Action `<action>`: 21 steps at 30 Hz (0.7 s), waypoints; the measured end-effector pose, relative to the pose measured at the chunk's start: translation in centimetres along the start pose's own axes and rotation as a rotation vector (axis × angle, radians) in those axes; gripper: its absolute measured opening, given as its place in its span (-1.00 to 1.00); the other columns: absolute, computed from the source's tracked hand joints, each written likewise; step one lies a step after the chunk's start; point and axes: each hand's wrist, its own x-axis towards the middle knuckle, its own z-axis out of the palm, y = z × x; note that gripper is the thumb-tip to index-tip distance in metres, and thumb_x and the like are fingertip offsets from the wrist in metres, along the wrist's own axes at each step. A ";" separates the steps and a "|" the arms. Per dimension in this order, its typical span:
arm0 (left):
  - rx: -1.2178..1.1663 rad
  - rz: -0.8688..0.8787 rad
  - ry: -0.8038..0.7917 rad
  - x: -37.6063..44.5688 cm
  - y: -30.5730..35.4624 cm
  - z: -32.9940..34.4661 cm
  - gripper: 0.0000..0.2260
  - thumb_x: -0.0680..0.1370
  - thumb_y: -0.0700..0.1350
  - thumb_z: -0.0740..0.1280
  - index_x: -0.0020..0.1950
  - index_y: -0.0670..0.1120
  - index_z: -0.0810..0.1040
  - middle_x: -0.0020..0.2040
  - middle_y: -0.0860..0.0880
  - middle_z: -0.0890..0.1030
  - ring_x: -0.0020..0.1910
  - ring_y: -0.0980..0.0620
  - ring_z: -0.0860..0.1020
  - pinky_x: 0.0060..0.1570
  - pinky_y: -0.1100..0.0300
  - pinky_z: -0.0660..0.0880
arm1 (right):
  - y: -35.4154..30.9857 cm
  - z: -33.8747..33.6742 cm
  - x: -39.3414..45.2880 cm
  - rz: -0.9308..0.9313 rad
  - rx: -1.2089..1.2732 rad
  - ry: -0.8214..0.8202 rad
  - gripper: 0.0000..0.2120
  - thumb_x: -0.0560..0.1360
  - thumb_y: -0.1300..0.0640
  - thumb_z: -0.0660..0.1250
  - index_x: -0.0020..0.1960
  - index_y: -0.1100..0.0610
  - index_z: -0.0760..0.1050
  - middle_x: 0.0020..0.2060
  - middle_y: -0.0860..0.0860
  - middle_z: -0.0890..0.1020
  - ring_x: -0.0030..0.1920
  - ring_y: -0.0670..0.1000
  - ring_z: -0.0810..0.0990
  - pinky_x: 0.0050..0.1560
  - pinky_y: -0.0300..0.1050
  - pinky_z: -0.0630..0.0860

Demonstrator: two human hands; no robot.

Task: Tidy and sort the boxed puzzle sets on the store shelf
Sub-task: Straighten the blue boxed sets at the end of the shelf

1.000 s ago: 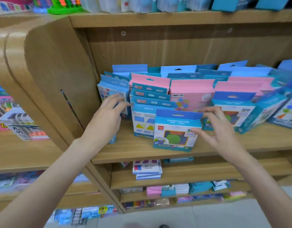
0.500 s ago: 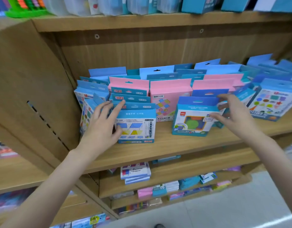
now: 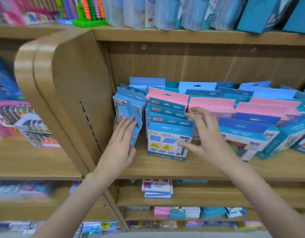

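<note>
Blue and pink boxed puzzle sets stand in rows on the wooden shelf (image 3: pixel 165 169). My left hand (image 3: pixel 120 145) lies with straight fingers against a tilted blue box (image 3: pixel 132 121) at the left end of the row, next to the shelf's side panel. My right hand (image 3: pixel 205 134) is spread open at the right edge of a front blue box with yellow and blue shapes (image 3: pixel 167 141), thumb near its face, fingers by the stacked boxes behind. A darker blue box with a green picture (image 3: pixel 242 134) stands to the right.
The wooden side panel (image 3: pixel 76 103) bounds the row on the left. More boxes fill the shelf above (image 3: pixel 200 12) and the shelves below (image 3: pixel 157 188). A neighbouring shelf unit on the left holds pink packaged toys (image 3: pixel 14 117).
My right hand left the darker blue box and moved left to the front shapes box. My left hand shifted left from that box onto the tilted box at the row's end.
</note>
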 end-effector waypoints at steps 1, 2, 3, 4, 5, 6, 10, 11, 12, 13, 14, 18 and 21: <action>0.007 -0.017 0.018 -0.2 -0.1 -0.2 -0.40 0.44 -0.35 0.31 0.44 -0.19 0.19 0.44 -0.14 0.24 0.46 -0.02 0.08 0.42 0.05 0.08 | -0.5 0.7 0.7 -0.026 -0.021 -0.012 -0.33 0.32 -0.15 0.38 0.30 0.11 0.25 0.29 0.13 0.30 0.29 0.07 0.22 0.27 0.04 0.23; 0.020 -0.027 0.036 -0.5 0.0 -0.4 -0.40 0.42 -0.37 0.32 0.42 -0.21 0.21 0.42 -0.17 0.27 0.45 -0.04 0.11 0.41 0.07 0.08 | -1.1 1.3 1.3 -0.052 -0.045 -0.020 -0.35 0.32 -0.16 0.36 0.29 0.11 0.27 0.29 0.11 0.28 0.30 0.08 0.21 0.26 0.04 0.22; 0.036 -0.033 0.055 -0.7 0.0 -0.6 -0.40 0.41 -0.38 0.34 0.41 -0.22 0.22 0.39 -0.20 0.30 0.43 -0.06 0.14 0.40 0.09 0.06 | -1.7 1.9 1.9 -0.076 -0.068 -0.029 -0.37 0.32 -0.16 0.37 0.27 0.12 0.32 0.29 0.11 0.28 0.30 0.09 0.20 0.26 0.07 0.23; 0.051 -0.039 0.077 -0.9 0.0 -0.8 -0.41 0.40 -0.39 0.35 0.39 -0.22 0.23 0.37 -0.22 0.34 0.40 -0.07 0.17 0.39 0.09 0.04 | -2.1 2.4 2.4 -0.086 -0.100 -0.046 -0.39 0.32 -0.13 0.40 0.26 0.12 0.35 0.30 0.13 0.29 0.31 0.11 0.18 0.27 0.11 0.23; 0.065 -0.046 0.100 -1.1 0.0 -0.9 -0.40 0.40 -0.37 0.38 0.38 -0.21 0.24 0.34 -0.23 0.37 0.38 -0.08 0.20 0.38 0.09 0.04 | -2.5 2.9 2.8 -0.078 -0.137 -0.067 -0.41 0.32 -0.08 0.45 0.26 0.11 0.38 0.32 0.15 0.31 0.31 0.11 0.15 0.29 0.16 0.23; 0.078 -0.059 0.122 -1.3 0.0 -1.1 -0.39 0.39 -0.35 0.40 0.37 -0.19 0.23 0.31 -0.23 0.41 0.34 -0.07 0.23 0.37 0.10 0.06 | -2.7 3.3 3.0 -0.061 -0.170 -0.089 -0.42 0.32 -0.02 0.47 0.27 0.10 0.38 0.33 0.16 0.31 0.32 0.10 0.12 0.31 0.20 0.21; 0.152 -0.126 0.179 -2.0 0.5 -1.6 -0.30 0.36 -0.21 0.47 0.39 -0.12 0.17 0.17 -0.20 0.51 0.15 -0.07 0.34 0.18 0.04 0.36 | -2.8 3.6 3.3 -0.054 -0.201 -0.113 -0.48 0.37 0.07 0.44 0.29 0.05 0.37 0.35 0.13 0.32 0.32 0.06 0.10 0.35 0.13 0.16; 0.176 -0.141 0.170 -1.8 0.6 -1.7 -0.28 0.36 -0.18 0.48 0.39 -0.12 0.16 0.14 -0.19 0.53 0.11 -0.06 0.34 0.13 0.00 0.41 | -2.7 3.6 3.3 -0.053 -0.195 -0.126 -0.50 0.39 0.05 0.42 0.29 0.04 0.36 0.35 0.11 0.31 0.33 0.05 0.10 0.36 0.11 0.14; 0.203 -0.148 0.153 -1.5 0.8 -1.7 -0.27 0.35 -0.16 0.48 0.40 -0.12 0.15 0.11 -0.18 0.54 0.08 -0.06 0.34 0.10 -0.01 0.43 | -2.7 3.5 3.3 -0.053 -0.181 -0.136 -0.51 0.41 0.04 0.41 0.29 0.03 0.36 0.36 0.09 0.29 0.34 0.06 0.12 0.37 0.08 0.12; 0.217 -0.144 0.126 -1.1 0.9 -1.8 -0.25 0.35 -0.13 0.48 0.41 -0.13 0.14 0.10 -0.17 0.54 0.07 -0.05 0.33 0.10 0.00 0.42 | -2.6 3.4 3.3 -0.054 -0.159 -0.141 -0.53 0.41 0.04 0.40 0.28 0.03 0.36 0.36 0.08 0.28 0.36 0.08 0.14 0.38 0.07 0.12; 0.210 -0.140 0.104 -0.6 1.0 -2.0 -0.24 0.35 -0.12 0.48 0.43 -0.13 0.14 0.12 -0.16 0.53 0.08 -0.04 0.31 0.13 0.03 0.39 | -2.6 3.2 3.3 -0.061 -0.131 -0.143 -0.54 0.41 0.04 0.40 0.27 0.04 0.38 0.36 0.08 0.28 0.36 0.10 0.16 0.38 0.07 0.12; -0.092 -0.165 0.017 0.8 1.5 -4.0 -0.25 0.45 -0.12 0.39 0.50 -0.01 0.00 0.34 -0.05 0.33 0.26 0.07 0.26 0.27 0.15 0.24 | -2.2 2.3 3.5 -0.100 -0.159 -0.204 -0.46 0.40 -0.01 0.41 0.32 0.03 0.33 0.39 0.08 0.22 0.38 0.10 0.08 0.41 0.08 0.03; -0.082 -0.032 0.056 1.6 1.2 -5.8 -0.32 0.48 -0.32 0.27 0.50 0.00 0.04 0.46 0.05 0.17 0.39 0.06 0.19 0.34 0.22 0.16 | -1.6 1.5 3.3 -0.060 -0.219 -0.303 -0.29 0.39 -0.02 0.41 0.42 -0.08 0.12 0.44 0.05 0.06 0.38 0.04 -0.06 0.43 0.08 -0.08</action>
